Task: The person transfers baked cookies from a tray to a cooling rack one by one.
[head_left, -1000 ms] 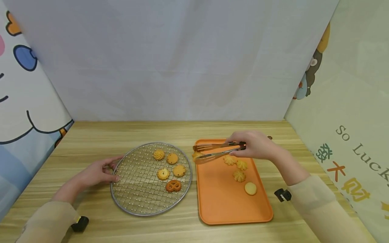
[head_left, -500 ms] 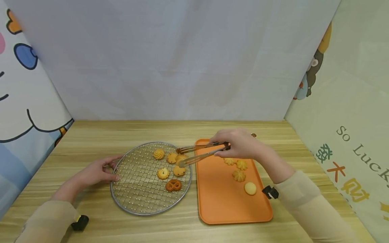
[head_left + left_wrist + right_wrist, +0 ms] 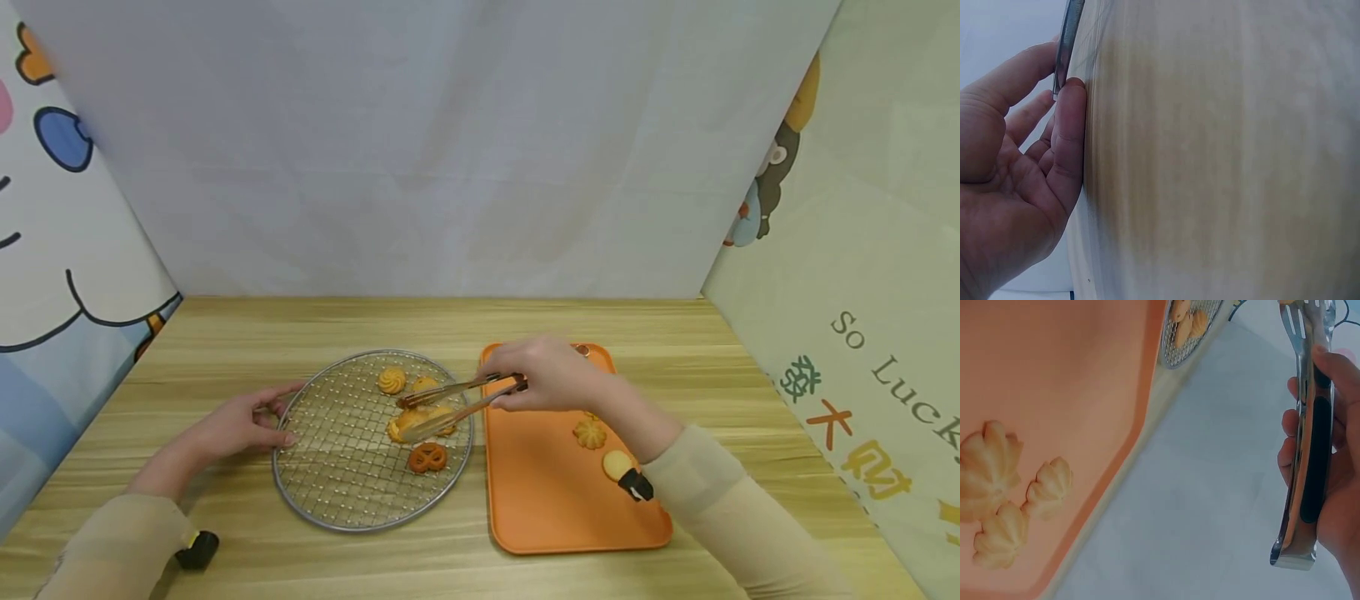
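My left hand [image 3: 243, 427] pinches the left rim of a round wire cooling rack [image 3: 330, 471] between thumb and fingers. In my right hand [image 3: 543, 375] I grip metal serving tongs [image 3: 467, 410] by their dark-padded handles. The slotted tips reach over the right half of the rack, with a golden cookie [image 3: 410, 418] between them. This cookie overlaps others on the rack in the head view. On the mesh lie a swirl cookie [image 3: 392, 381], a brown pretzel [image 3: 427, 457] and several others partly hidden by the tongs. The right wrist view shows the tongs [image 3: 1319, 459] side-on.
An orange tray [image 3: 558, 500] lies right of the rack. It bears several flower-shaped cookies [image 3: 590, 432] and a pale round cookie [image 3: 617, 464], some hidden under my right forearm. A white cloth [image 3: 450, 167] stands behind the wooden table [image 3: 262, 321], with printed panels at both sides.
My right hand has moved left with the tongs, carrying the cookie from beside the tray's left edge to over the rack's right half. My left hand has stayed at the rim.
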Demonstrator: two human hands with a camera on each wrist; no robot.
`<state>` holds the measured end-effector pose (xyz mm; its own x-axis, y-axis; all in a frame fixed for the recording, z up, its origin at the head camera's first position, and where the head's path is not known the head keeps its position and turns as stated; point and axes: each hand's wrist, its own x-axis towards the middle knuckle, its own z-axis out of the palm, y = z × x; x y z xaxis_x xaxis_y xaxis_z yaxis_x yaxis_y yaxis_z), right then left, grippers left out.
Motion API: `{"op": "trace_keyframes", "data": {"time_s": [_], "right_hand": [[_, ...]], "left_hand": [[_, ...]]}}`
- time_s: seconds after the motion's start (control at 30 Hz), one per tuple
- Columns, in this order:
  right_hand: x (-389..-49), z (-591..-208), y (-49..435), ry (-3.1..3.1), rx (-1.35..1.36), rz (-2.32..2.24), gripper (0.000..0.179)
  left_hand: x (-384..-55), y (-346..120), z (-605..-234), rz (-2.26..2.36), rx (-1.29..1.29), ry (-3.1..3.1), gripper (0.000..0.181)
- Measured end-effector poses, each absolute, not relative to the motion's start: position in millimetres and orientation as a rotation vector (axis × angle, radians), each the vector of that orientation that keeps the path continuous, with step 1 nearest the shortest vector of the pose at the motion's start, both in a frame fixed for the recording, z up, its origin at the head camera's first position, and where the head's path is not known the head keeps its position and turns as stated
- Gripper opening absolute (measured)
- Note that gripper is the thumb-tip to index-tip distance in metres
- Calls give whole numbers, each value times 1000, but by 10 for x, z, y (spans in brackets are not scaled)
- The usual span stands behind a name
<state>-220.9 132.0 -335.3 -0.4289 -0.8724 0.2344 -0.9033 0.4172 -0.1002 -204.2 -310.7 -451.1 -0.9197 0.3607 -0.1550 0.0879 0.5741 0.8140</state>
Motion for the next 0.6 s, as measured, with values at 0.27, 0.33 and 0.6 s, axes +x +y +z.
{"op": "trace_keyframes", "data": {"time_s": [0.27,0.33,0.6], "right_hand": [[-2182,-3517,1147,-2554,1572,274,29],[-2171,-3552,1108,-2570,1567,252,29],[-2143,-3700,991,-2620,1580,238,33]], "left_hand": [[-2052,-3112,-4526,1284,364,2495,91],[-2052,-3110,-4528,1288,364,2493,91],[-2041,-3103,-4511,1287,364,2497,91]]}}
